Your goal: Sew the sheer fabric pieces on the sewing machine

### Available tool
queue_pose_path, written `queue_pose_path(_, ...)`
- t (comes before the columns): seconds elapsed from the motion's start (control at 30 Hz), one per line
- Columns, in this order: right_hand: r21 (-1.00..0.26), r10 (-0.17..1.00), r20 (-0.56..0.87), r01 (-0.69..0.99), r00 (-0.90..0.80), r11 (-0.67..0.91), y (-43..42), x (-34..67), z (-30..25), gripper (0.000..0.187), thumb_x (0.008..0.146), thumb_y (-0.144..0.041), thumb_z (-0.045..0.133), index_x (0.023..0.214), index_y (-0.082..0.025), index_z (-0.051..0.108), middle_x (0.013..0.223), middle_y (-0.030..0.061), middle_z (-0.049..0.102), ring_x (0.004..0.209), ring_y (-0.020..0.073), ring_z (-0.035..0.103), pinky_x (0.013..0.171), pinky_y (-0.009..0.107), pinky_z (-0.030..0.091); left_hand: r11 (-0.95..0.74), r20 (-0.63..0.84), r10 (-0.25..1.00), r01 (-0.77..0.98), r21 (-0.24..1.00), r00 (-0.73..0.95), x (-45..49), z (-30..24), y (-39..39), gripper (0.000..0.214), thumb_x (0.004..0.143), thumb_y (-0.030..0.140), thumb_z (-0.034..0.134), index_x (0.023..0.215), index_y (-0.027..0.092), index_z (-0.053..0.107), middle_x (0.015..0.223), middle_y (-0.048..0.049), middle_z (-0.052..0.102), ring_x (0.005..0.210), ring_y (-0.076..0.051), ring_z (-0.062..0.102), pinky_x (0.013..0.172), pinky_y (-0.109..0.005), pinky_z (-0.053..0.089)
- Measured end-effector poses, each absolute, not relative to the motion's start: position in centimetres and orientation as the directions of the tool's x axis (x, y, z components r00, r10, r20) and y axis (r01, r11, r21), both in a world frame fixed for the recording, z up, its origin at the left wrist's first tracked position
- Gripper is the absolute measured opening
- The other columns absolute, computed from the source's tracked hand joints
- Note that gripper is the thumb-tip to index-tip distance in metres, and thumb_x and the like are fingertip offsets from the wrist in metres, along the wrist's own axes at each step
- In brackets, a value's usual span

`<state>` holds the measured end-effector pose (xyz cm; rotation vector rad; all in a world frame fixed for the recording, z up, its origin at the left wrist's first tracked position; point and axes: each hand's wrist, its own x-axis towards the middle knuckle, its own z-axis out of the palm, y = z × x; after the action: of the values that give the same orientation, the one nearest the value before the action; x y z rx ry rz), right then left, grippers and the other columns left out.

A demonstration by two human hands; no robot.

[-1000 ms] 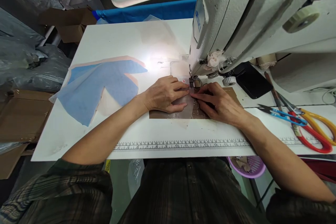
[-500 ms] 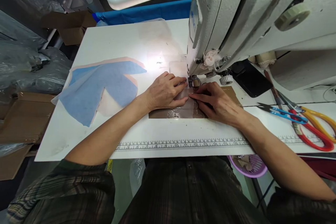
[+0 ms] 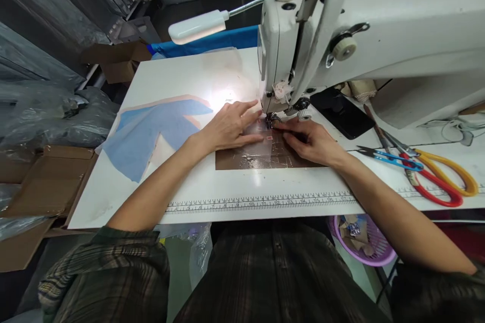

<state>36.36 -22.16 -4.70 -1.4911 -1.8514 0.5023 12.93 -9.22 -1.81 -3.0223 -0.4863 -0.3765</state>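
Note:
A white sewing machine (image 3: 341, 35) stands on the white table (image 3: 242, 186). Under its presser foot (image 3: 271, 120) lies a clear, shiny plastic piece (image 3: 261, 151) over a brown patch of the table. My left hand (image 3: 227, 126) lies flat on the piece's left side, fingers stretched toward the foot. My right hand (image 3: 308, 141) presses the piece just right of the foot, fingers together and pointing left.
Blue and peach fabric pieces (image 3: 151, 131) lie at the table's left. Blue snips (image 3: 390, 157) and red and yellow scissors (image 3: 435, 181) lie at the right. A lamp (image 3: 197, 26) shines on the needle area. A purple basket (image 3: 359, 242) hangs below the table; cardboard boxes (image 3: 49, 181) sit left.
The view has pulled back and up, so the whole machine head shows. Both hands stay at the presser foot; the left fingers now stretch further toward it.

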Motion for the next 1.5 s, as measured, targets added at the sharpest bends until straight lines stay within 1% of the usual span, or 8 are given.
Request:
queue_pose_path(0.1,-0.752,0.963,0.265,0.635,0.049,0.174,-21.9,36.5,-4.7,0.032,0.09,-0.021,0.054,0.111,-0.021,0.078,0.099,0.0072,0.074,0.085,0.0204,0.068,0.082,0.039,0.056,-0.949,0.365,0.294,0.317,-0.004,0.884,11.8,-0.2,-9.4,0.05,0.1,0.054,0.052,0.134,0.019,0.057,0.137,-0.0162,0.061,0.119,-0.028,0.06,0.096,-0.046,0.05)
queue_pose_path(0.2,-0.719,0.948,0.306,0.674,0.088,0.169,-21.9,36.2,-4.9,0.03,0.086,-0.017,0.054,0.103,-0.02,0.079,0.098,0.0068,0.075,0.087,0.0219,0.068,0.083,0.039,0.055,-0.96,0.338,0.225,0.268,-0.087,0.914,10.8,0.4,-10.9,0.035,0.102,0.041,0.051,0.127,0.017,0.061,0.129,-0.0149,0.066,0.111,-0.027,0.065,0.089,-0.044,0.053)
queue_pose_path(0.33,-0.593,0.928,0.373,0.764,-0.019,0.254,-22.1,35.7,-5.1,0.034,0.086,-0.017,0.053,0.107,-0.02,0.079,0.102,0.0092,0.074,0.091,0.0244,0.067,0.084,0.042,0.055,-0.984,0.277,0.104,0.139,-0.11,0.955,10.2,-1.0,-13.4,0.029,0.102,0.032,0.052,0.121,0.013,0.063,0.123,-0.0139,0.071,0.103,-0.025,0.069,0.083,-0.04,0.055)
queue_pose_path(0.5,-0.446,0.857,0.449,0.767,-0.255,0.462,-22.0,35.7,-6.0,0.041,0.09,-0.018,0.05,0.121,-0.02,0.076,0.106,0.0143,0.067,0.099,0.0262,0.062,0.091,0.046,0.054,-0.998,0.404,-0.018,0.009,-0.065,0.915,10.8,-3.1,-14.3,0.03,0.099,0.033,0.059,0.116,0.009,0.065,0.114,-0.0154,0.074,0.098,-0.024,0.07,0.08,-0.039,0.06)
queue_pose_path(0.6,-0.402,0.83,0.464,0.761,-0.311,0.51,-21.9,35.8,-6.5,0.042,0.089,-0.016,0.049,0.12,-0.022,0.077,0.105,0.014,0.064,0.1,0.0271,0.059,0.092,0.047,0.053,-0.998,0.446,-0.057,-0.047,-0.034,0.893,11.3,-3.6,-14.3,0.026,0.097,0.03,0.061,0.111,0.008,0.067,0.108,-0.0154,0.075,0.092,-0.022,0.071,0.077,-0.037,0.062)
queue_pose_path(0.83,-0.4,0.856,0.419,0.786,-0.301,0.472,-21.9,35.8,-6.5,0.04,0.089,-0.017,0.05,0.118,-0.025,0.077,0.107,0.013,0.062,0.103,0.0284,0.056,0.096,0.05,0.051,-0.999,0.41,-0.013,-0.032,0.04,0.912,11.6,-3.7,-14.3,0.018,0.096,0.025,0.06,0.104,0.014,0.072,0.105,-0.0106,0.077,0.091,-0.02,0.072,0.079,-0.037,0.062)
queue_pose_path(1.1,-0.42,0.862,0.413,0.779,-0.293,0.466,-22.0,35.7,-6.5,0.04,0.09,-0.017,0.05,0.118,-0.024,0.077,0.108,0.0138,0.062,0.104,0.0286,0.056,0.098,0.051,0.051,-1.0,0.366,0.008,-0.003,0.028,0.931,11.5,-3.4,-14.5,0.019,0.096,0.026,0.058,0.103,0.018,0.073,0.107,-0.0094,0.077,0.091,-0.02,0.072,0.075,-0.037,0.056)
queue_pose_path(1.5,-0.368,0.854,0.428,0.806,-0.296,0.464,-22.3,35.6,-6.2,0.037,0.092,-0.017,0.051,0.116,-0.026,0.077,0.106,0.0122,0.061,0.102,0.0274,0.057,0.094,0.052,0.054,-0.979,0.341,-0.049,-0.113,0.169,0.939,13.5,-2.4,-12.6,0.02,0.085,0.034,0.058,0.081,0.02,0.072,0.084,-0.0029,0.075,0.076,-0.018,0.066,0.086,-0.038,0.049)
